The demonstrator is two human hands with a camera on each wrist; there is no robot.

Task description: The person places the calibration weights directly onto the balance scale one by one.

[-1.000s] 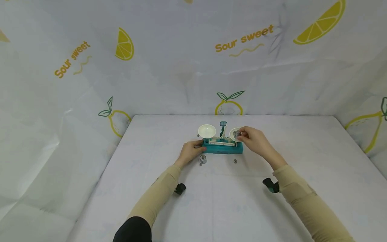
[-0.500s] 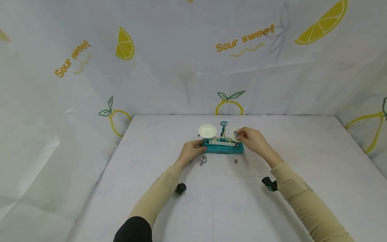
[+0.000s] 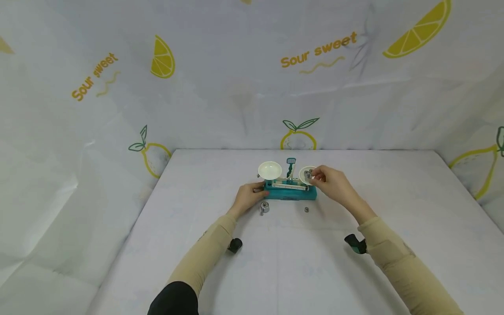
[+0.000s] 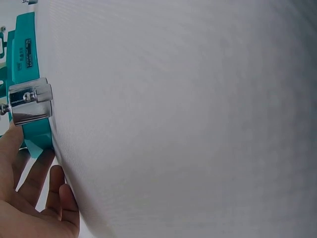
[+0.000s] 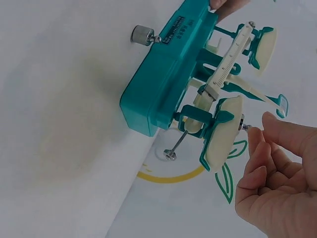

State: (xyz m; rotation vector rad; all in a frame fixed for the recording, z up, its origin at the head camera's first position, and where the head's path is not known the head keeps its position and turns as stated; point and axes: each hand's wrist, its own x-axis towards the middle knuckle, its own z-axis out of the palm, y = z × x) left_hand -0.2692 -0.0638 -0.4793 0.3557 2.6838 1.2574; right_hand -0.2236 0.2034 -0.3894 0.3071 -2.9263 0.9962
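Note:
A teal balance scale point(image 3: 290, 194) with two cream pans stands on the white table. My left hand point(image 3: 248, 196) grips the left end of its base, thumb in front and fingers behind. The left pan point(image 3: 269, 170) holds nothing. Small metal weights point(image 3: 308, 174) lie in the right pan point(image 5: 229, 131). Over that pan my right hand point(image 3: 328, 178) pinches a small metal weight point(image 5: 246, 127) by its knob between thumb and index finger, other fingers curled. In the left wrist view the left hand point(image 4: 34, 198) is at the base's end, beside a large shiny weight point(image 4: 30, 101).
In front of the scale's left end stands the large cylindrical weight point(image 3: 265, 207), a smaller one point(image 3: 261, 214) close by it. A small weight point(image 3: 306, 210) sits in front of the right end. A lemon-printed sheet point(image 3: 236, 87) hangs behind the table.
My right hand dips slightly at the right pan, then draws back a little to the right, its fingertips staying at the weights. The left hand and the scale hold still.

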